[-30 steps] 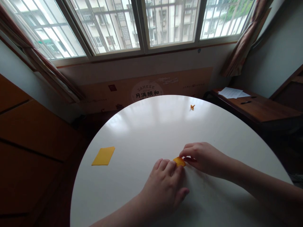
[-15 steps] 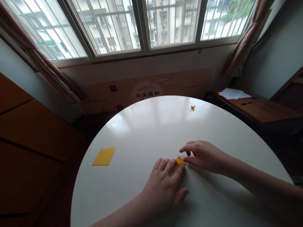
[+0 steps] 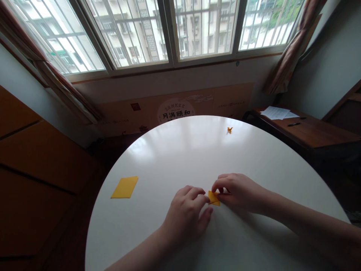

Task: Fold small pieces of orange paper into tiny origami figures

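A small folded piece of yellow origami paper (image 3: 214,198) lies on the white round table (image 3: 158,158) between my hands. My right hand (image 3: 239,192) pinches its right side between thumb and fingertips. On the other side, my left hand (image 3: 188,212) has its fingers bent and apart, the index fingertip at the paper's left edge; whether it touches is hard to tell. A stack of square yellow paper (image 3: 124,187) lies to the left of my left hand. At the far edge stands a little folded paper crane (image 3: 229,130).
A wooden desk (image 3: 324,130) at the right bears white paper sheets (image 3: 278,113) and a dark pen-like item (image 3: 294,124). Orange-brown cabinets (image 3: 42,158) stand on the left. Barred windows and a printed banner (image 3: 203,105) are beyond the table.
My left hand has drawn back left off the paper, and its fingers have curled. My right hand has come down and closed on the paper's right side, which now shows a different face.
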{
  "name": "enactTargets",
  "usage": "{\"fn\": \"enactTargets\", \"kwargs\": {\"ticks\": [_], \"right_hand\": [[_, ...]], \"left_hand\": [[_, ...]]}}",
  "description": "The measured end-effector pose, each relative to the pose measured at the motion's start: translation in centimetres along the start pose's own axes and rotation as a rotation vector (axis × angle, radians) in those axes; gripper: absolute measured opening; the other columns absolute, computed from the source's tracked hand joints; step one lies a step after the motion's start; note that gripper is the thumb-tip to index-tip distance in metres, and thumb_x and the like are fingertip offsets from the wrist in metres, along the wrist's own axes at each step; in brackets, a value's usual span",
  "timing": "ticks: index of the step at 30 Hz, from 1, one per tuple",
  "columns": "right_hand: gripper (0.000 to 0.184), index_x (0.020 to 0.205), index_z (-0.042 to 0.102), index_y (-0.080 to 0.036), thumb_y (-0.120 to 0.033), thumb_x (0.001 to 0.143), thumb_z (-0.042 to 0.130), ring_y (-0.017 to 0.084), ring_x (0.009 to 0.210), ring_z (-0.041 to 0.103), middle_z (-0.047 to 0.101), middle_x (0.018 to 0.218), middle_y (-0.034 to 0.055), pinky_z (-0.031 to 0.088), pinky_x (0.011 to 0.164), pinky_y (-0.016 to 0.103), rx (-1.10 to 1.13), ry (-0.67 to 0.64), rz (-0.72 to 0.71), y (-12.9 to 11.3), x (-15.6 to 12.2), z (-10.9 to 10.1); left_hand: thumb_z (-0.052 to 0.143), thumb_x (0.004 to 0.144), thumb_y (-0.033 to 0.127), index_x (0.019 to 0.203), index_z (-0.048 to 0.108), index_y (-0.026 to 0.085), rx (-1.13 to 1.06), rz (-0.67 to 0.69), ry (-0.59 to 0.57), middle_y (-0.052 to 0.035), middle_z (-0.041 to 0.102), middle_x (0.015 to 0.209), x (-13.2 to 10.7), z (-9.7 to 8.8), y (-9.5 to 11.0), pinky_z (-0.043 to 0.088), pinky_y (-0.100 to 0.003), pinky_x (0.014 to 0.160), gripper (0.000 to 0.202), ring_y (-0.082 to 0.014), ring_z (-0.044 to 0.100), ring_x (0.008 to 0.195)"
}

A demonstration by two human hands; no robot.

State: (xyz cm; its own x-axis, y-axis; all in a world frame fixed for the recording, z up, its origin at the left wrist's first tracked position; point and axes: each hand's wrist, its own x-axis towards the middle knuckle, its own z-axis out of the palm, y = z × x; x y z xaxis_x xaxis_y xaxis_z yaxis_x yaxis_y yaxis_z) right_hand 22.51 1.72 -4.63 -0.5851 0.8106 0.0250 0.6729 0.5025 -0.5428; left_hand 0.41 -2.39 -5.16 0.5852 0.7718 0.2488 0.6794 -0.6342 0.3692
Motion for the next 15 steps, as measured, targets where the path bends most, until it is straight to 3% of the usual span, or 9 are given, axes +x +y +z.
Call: {"fn": "enactTargets", "kwargs": {"ticks": [5, 10, 15], "right_hand": [[0.01, 0.082, 0.072, -0.023, -0.016, 0.079, 0.065, 0.013, 0.067, 0.06, 0.072, 0.083, -0.0023, 0.038, 0.062, 0.023, -0.007, 0.024, -0.025, 0.05, -0.06, 0.26], [0.006, 0.08, 0.07, -0.022, -0.019, 0.081, 0.065, 0.013, 0.067, 0.06, 0.072, 0.082, -0.0012, 0.037, 0.061, 0.023, -0.047, 0.042, -0.037, 0.07, -0.13, 0.49], [0.011, 0.084, 0.075, -0.025, -0.021, 0.085, 0.064, 0.014, 0.068, 0.063, 0.074, 0.085, -0.0007, 0.037, 0.062, 0.024, -0.094, 0.041, -0.074, 0.18, -0.09, 0.5]], "left_hand": [[0.058, 0.088, 0.02, 0.107, 0.069, 0.019, -0.001, -0.112, 0.025, -0.0077, 0.071, 0.109, 0.69, 0.09, -0.89, 0.05, -0.047, 0.091, 0.022, -0.0273, 0.061, 0.101], [0.061, 0.085, 0.017, 0.108, 0.069, 0.023, 0.014, -0.058, -0.02, -0.0064, 0.069, 0.113, 1.07, 0.56, -0.87, 0.047, -0.049, 0.096, 0.025, -0.0279, 0.059, 0.105], [0.06, 0.087, 0.017, 0.11, 0.07, 0.024, -0.032, -0.036, 0.031, -0.008, 0.068, 0.118, 0.86, 0.81, -1.16, 0.047, -0.049, 0.098, 0.026, -0.0276, 0.058, 0.109]]}}
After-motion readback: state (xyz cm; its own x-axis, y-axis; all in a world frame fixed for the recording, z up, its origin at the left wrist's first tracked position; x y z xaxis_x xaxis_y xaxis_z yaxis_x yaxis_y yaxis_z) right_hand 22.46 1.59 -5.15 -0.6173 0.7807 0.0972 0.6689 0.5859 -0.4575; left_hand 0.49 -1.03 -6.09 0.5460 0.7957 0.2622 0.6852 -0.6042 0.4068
